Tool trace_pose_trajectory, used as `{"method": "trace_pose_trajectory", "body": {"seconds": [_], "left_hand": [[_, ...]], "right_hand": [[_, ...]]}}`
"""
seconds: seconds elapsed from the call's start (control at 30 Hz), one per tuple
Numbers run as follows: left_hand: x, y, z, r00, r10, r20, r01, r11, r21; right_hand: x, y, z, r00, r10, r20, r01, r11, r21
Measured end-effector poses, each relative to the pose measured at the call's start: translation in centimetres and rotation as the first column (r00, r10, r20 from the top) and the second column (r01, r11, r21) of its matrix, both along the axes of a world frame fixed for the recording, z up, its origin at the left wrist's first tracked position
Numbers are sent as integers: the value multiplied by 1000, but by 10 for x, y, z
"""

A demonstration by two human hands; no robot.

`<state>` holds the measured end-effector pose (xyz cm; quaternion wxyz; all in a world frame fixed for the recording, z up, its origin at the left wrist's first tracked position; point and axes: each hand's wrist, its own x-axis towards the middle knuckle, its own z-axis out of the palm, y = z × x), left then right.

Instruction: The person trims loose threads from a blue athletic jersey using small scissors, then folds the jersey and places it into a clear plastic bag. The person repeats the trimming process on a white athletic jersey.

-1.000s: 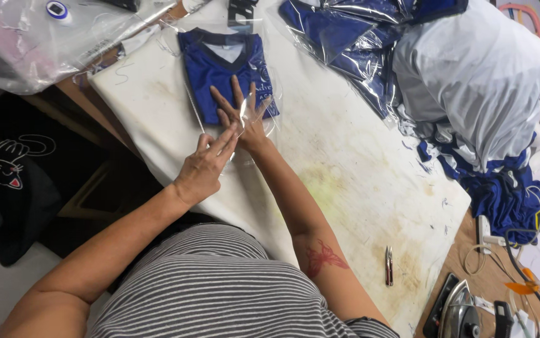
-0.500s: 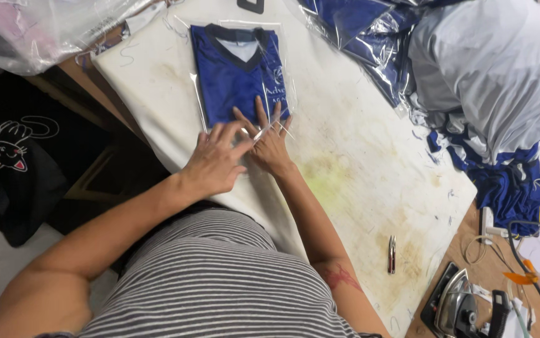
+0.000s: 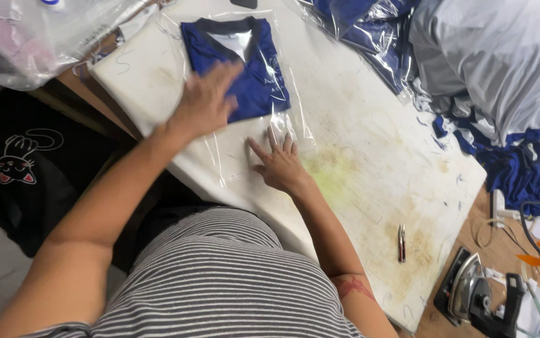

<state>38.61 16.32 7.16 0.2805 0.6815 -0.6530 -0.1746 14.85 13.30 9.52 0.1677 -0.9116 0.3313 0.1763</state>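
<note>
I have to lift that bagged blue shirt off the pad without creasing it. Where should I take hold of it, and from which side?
Probably the clear bag's empty open end, nearest the person, where the right hand lies flat. The plastic there juts past the folded blue shirt, so coming from the near side lets fingers pinch film alone. The left hand rests flat on the shirt.

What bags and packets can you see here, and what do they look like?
Clear plastic bag: flat on the white board, around a folded blue shirt, under both hands.
Bagged blue shirts: top middle, shiny crinkled heap.
Big clear bag: top left, puffy, see-through.
</note>
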Motion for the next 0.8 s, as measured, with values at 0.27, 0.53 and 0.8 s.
{"method": "trace_pose_trajectory", "body": {"seconds": [0.27,0.53,0.8], "left_hand": [[7,-79,-25,967,109,231,-143,980,135],[-6,-62,-41,968,65,241,-114,974,197],[-25,-64,-48,973,-62,223,48,997,64]], "right_hand": [[46,-49,33,741,-123,660,364,899,-241],[31,-67,-48,924,-307,229,349,920,-176],[-1,-57,-53,893,-152,423,240,957,-163]]}}
